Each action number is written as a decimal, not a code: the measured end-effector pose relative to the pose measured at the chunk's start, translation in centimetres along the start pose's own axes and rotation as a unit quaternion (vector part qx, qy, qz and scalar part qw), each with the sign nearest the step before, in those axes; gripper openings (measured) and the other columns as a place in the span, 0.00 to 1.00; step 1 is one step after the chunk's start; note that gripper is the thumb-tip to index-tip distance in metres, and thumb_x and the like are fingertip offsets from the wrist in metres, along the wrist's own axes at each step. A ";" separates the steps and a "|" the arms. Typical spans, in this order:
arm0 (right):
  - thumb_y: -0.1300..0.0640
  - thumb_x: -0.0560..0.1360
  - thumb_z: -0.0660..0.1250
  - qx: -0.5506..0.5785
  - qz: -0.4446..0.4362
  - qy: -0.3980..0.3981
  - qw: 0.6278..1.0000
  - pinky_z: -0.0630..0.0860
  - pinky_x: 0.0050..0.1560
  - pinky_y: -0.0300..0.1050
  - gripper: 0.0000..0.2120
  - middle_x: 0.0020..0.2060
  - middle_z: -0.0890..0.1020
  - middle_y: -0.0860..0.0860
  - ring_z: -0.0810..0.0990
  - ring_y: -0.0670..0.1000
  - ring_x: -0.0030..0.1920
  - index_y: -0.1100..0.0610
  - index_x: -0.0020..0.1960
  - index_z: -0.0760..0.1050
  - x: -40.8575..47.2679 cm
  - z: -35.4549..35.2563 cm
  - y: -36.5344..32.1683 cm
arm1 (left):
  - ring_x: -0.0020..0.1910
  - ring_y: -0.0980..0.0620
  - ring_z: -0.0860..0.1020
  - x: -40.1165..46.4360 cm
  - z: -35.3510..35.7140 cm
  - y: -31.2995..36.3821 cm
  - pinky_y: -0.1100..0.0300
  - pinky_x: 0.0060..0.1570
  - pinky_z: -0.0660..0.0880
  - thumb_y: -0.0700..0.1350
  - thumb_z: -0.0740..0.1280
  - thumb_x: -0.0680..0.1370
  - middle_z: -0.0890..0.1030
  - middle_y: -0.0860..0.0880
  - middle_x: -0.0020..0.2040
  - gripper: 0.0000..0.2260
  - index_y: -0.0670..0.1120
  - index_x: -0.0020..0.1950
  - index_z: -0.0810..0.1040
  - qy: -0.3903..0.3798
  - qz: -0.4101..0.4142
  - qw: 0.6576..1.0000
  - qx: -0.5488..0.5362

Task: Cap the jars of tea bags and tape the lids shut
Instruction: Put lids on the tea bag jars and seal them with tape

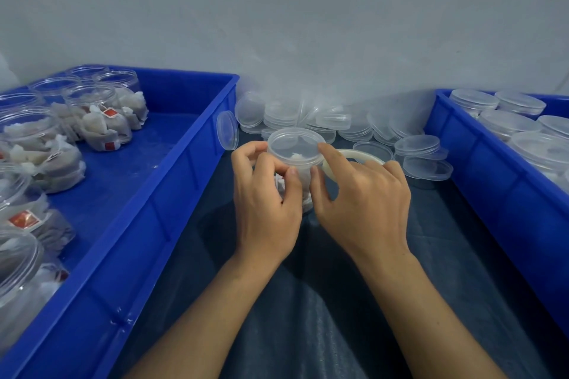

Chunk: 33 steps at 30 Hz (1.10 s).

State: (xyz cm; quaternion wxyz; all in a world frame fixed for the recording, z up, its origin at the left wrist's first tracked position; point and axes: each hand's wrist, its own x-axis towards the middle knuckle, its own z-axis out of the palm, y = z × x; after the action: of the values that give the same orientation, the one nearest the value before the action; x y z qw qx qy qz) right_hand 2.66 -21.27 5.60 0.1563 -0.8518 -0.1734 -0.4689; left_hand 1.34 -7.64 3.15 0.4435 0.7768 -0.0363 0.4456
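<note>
A clear plastic jar [294, 160] of tea bags stands on the dark cloth in the middle, with a clear lid [295, 144] on top. My left hand [266, 194] grips the jar's left side with curled fingers, thumb on its front. My right hand [363, 191] holds a roll of tape [360, 157] against the jar's right side; its forefinger rests on the lid's rim and its thumb presses the jar wall. The clear tape strip itself is too faint to make out.
A blue crate [147, 194] on the left holds several uncapped jars of tea bags [98, 114]. A blue crate [492, 169] on the right holds capped jars [508, 123]. Loose clear lids [338, 124] are piled behind the jar by a plastic bag.
</note>
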 end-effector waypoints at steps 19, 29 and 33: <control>0.52 0.80 0.68 0.006 0.015 -0.012 1.000 0.73 0.41 0.55 0.15 0.27 0.80 0.50 0.80 0.56 0.32 0.55 0.64 0.84 0.2 -0.3 -0.8 | 0.74 0.56 0.74 1.4 -0.3 -3.1 0.45 0.75 0.71 0.51 0.70 0.80 0.77 0.56 0.73 0.26 0.49 0.77 0.70 -0.159 -0.171 0.948 -0.216; 0.55 0.79 0.58 0.086 0.025 -0.092 0.992 0.66 0.44 0.52 0.20 0.35 0.82 0.47 0.80 0.55 0.38 0.53 0.65 0.80 0.4 -1.5 0.0 | 0.62 0.56 0.82 0.9 -0.2 -2.0 0.60 0.59 0.78 0.61 0.71 0.75 0.80 0.55 0.62 0.24 0.49 0.66 0.72 -0.087 -0.156 0.961 -0.213; 0.56 0.79 0.58 0.083 0.017 -0.103 0.991 0.63 0.42 0.50 0.19 0.35 0.81 0.46 0.78 0.55 0.37 0.53 0.65 0.80 0.6 -1.7 0.1 | 0.53 0.63 0.81 1.2 -0.1 -1.2 0.70 0.50 0.75 0.62 0.69 0.74 0.80 0.55 0.57 0.19 0.53 0.59 0.72 -0.069 -0.154 0.965 -0.200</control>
State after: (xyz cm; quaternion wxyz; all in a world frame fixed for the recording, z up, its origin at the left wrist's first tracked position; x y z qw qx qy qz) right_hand 1.70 -22.00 6.95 0.2155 -0.8827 -0.2123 -0.3597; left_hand 2.54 -6.40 3.25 0.6494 0.6974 -0.0347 0.3012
